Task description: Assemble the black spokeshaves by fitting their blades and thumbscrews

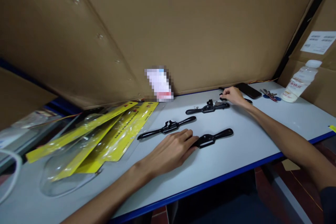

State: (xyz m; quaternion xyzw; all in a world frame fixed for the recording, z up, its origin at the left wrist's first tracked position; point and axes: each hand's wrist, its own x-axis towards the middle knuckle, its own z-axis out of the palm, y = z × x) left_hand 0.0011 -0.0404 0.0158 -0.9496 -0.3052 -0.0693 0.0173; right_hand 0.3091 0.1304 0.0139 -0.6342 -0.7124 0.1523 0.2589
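Note:
My left hand [175,147] is closed around the left handle of a black metal spokeshave [206,141] near the table's front edge. Behind that hand lies a second spokeshave [169,126], its middle opening bare. A third spokeshave [209,109] rests farther back, with a small black piece [209,102] and small silvery hardware [216,103] about its middle. At the far side, my right hand [233,95] pinches a small black part [222,96] over a fourth spokeshave [248,101], most of which the hand hides.
Yellow cards in clear plastic packaging [112,136] lie spread at the left. A dark phone [249,91], keys [271,95] and a white-capped bottle [300,82] occupy the back right. A blurred-out upright panel [160,84] leans on the cardboard wall [199,35]. The table [252,140] has a blue front edge.

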